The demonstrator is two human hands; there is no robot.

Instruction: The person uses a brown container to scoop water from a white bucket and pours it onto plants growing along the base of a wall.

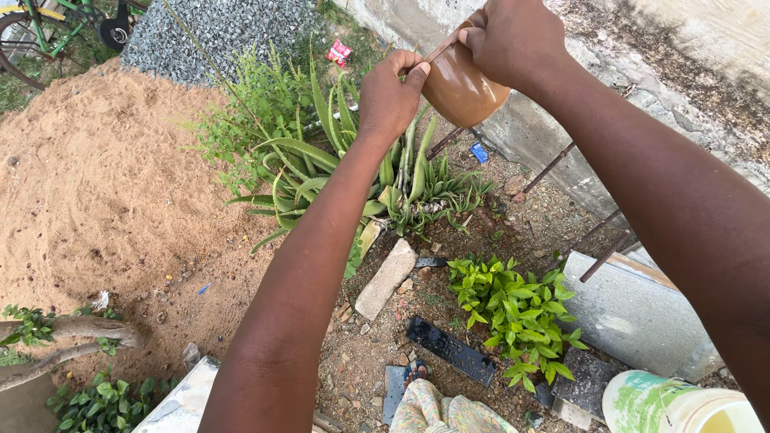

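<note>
We are holding a brown pot [464, 84] over the aloe plant [377, 172].
Our left hand [391, 98] is pinching its rim while our right hand [513, 36] fingers are gripping the far edge.

We hold the pot [464, 84] above the aloe plant [377, 172], left hand [389, 96] on its left, right hand [513, 36] on its right. The sand heap [96, 184] lies left of the aloe plant; the leafy shrub [517, 313] sits nearer us.
</note>
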